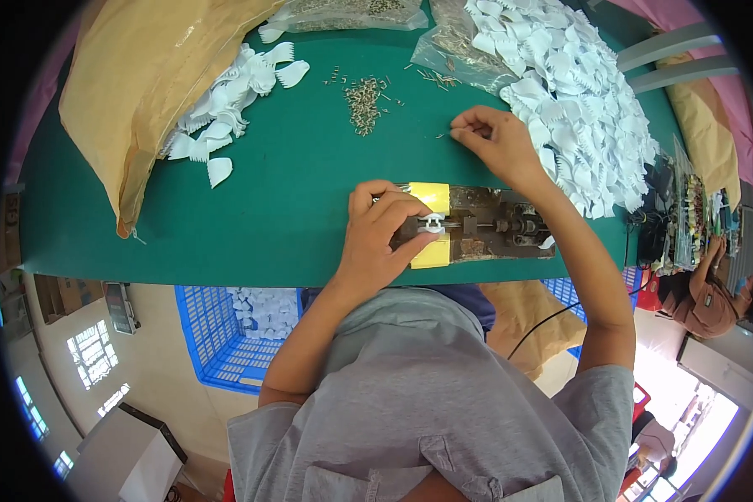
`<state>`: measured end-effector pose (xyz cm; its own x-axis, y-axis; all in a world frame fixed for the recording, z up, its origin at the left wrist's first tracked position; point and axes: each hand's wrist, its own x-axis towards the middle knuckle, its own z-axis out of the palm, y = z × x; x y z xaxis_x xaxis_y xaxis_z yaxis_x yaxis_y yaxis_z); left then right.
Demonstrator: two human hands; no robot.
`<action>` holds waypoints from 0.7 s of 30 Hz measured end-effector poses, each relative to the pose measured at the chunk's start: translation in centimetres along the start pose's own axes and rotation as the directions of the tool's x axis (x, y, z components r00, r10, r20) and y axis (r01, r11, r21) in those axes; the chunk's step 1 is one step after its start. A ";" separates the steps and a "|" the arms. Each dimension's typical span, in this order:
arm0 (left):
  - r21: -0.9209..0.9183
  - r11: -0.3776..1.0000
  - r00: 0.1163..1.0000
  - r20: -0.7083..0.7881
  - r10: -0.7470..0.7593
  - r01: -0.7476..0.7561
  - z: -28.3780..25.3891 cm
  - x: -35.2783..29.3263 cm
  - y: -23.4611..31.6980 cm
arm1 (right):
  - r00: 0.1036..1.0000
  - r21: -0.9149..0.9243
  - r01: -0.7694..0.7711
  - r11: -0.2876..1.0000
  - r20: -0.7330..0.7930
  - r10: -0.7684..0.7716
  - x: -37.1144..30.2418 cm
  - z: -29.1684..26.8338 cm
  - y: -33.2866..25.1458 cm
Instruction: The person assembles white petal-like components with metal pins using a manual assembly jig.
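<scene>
My left hand [381, 234] is closed at a dark metal jig [485, 224] with yellow tape on it. Between its thumb and fingertips is a small white plastic clip piece [432, 224], seated on the jig's centre line. Beyond the jig, my right hand [504, 149] hovers over the green table with thumb and index finger pinched together. Whatever is in that pinch is too small to make out. Left of the right hand lies a heap of small metal springs [364, 106], and a few thin metal pins [437, 79] are scattered farther back.
White toothed clip halves [577, 109] form a large heap at the right; more clip halves [234, 92] spill from a tan sack [134, 92] at the left. Clear bags [343, 15] lie at the back. A blue crate [217, 343] sits below the table edge. Other people [711, 293] are at right.
</scene>
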<state>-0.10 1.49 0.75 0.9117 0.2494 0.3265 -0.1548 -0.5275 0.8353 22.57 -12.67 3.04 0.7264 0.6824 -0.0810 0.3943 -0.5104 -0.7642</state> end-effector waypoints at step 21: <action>-0.013 1.000 1.000 -0.006 -0.011 0.011 0.0 0.0 0.0 | 0.969 -0.207 0.246 0.947 0.035 -0.244 -0.6 -0.5 -1.1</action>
<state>-0.14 1.51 0.71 0.9111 0.2597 0.3202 -0.1502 -0.5141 0.8445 21.92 -12.78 4.29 0.5884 0.8041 0.0853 0.6681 -0.4239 -0.6115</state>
